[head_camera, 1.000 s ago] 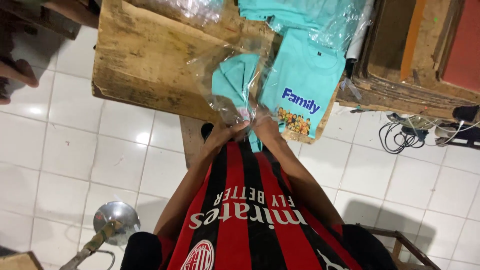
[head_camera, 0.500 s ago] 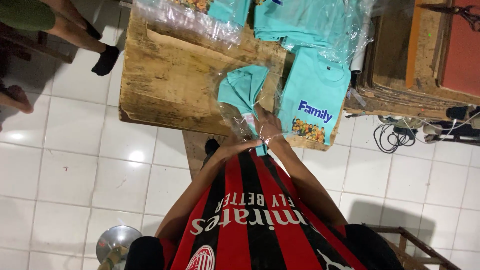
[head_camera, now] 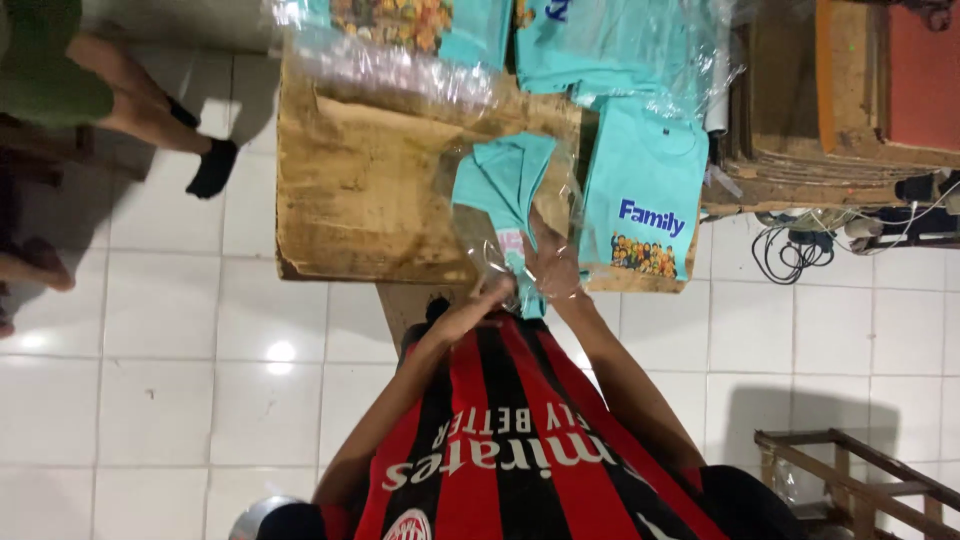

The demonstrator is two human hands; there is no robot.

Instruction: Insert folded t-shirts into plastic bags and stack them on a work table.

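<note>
Both hands pinch the near end of a folded teal shirt [head_camera: 505,195] half inside a clear plastic bag [head_camera: 560,215]: left hand [head_camera: 487,297] at the bag's mouth, right hand [head_camera: 553,265] closed on film and cloth. It lies on the wooden counter [head_camera: 365,190], long axis pointing away from the person. I'd judge it light, limp and slippery, best gripped at the folded edge.

A flat teal T-shirt with a coloured picture print [head_camera: 645,205] lies at the right end of the worn brown cardboard-covered tabletop [head_camera: 360,190]. At the far edge sit stacks of teal shirts in clear plastic bags [head_camera: 600,45]. To the right, a pile of flattened brown cardboard sheets [head_camera: 800,150] rests above tangled black and white cables [head_camera: 800,245] on the white tiled floor [head_camera: 160,380]. Another person's bare leg in a black sock [head_camera: 215,170] shows at upper left, and a brown wooden frame [head_camera: 860,480] stands at lower right.
</note>
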